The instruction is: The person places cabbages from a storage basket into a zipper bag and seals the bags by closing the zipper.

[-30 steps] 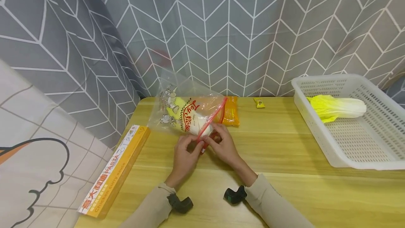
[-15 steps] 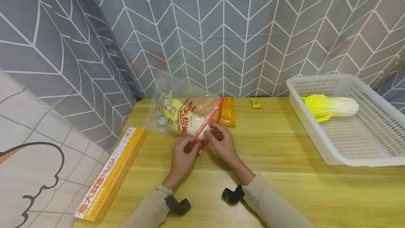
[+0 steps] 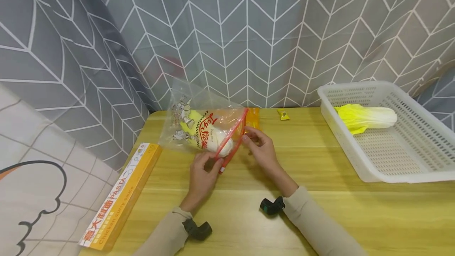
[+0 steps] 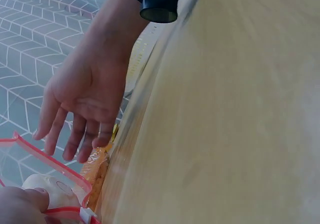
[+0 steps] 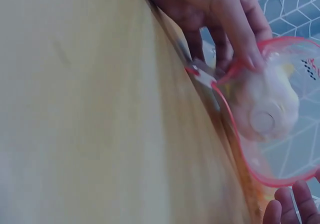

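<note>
A clear zip bag [image 3: 204, 123] with red Toy Story print and a red zip rim lies toward the back left of the table. Inside it is a Chinese cabbage [image 3: 225, 148], its white base facing the parted mouth. My left hand [image 3: 203, 177] pinches the near end of the rim, close to the white slider [image 5: 205, 78]. My right hand [image 3: 264, 152] is beside the mouth's right side. In the left wrist view, the right hand [image 4: 90, 91] has its fingers loosely extended and apart from the rim, holding nothing. The bag hides part of an orange packet [image 3: 253, 117].
A long pasta box [image 3: 121, 198] lies along the table's left edge. At right, a white plastic basket [image 3: 343, 143] holds another Chinese cabbage [image 3: 371, 117]. By the back edge sits a small yellow packet [image 3: 283, 114], with a grey patterned curtain [image 3: 227, 31] behind.
My right hand has let go of the bag rim and moved right, away from my left hand. The bag's mouth has parted into two red edges. The left hand keeps its pinch.
</note>
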`<state>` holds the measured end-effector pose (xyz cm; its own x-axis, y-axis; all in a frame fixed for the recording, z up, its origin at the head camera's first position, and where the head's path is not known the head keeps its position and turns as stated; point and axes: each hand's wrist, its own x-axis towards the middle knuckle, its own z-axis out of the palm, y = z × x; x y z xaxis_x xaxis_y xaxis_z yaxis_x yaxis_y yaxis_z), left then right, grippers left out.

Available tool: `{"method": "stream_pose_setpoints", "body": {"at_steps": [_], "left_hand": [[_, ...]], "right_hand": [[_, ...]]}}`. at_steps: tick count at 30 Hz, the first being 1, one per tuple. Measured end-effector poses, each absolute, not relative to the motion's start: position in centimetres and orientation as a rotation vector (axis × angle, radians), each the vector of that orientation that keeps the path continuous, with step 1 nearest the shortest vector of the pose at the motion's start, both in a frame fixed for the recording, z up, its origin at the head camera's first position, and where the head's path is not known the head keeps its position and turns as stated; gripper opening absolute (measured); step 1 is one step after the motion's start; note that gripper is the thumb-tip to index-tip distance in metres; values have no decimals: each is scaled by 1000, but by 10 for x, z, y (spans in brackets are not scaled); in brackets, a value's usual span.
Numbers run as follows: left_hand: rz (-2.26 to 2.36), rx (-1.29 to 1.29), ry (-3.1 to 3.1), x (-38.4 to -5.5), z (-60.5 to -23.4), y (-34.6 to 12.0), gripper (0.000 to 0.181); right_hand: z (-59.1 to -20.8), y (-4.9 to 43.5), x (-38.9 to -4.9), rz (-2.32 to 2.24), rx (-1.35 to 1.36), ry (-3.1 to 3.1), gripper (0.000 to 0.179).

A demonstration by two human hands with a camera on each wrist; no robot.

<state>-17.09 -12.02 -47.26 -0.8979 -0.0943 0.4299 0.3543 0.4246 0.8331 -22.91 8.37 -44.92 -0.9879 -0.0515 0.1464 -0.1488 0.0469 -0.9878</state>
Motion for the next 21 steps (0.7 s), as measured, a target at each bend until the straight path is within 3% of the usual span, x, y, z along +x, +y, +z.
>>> {"method": "stream_pose_setpoints", "body": {"at_steps": [21], "left_hand": [[-1512,-213,-2263,-172,-474,-122,8]], "right_hand": [[-371,167,-262,1432,389,-2579,35]]}}
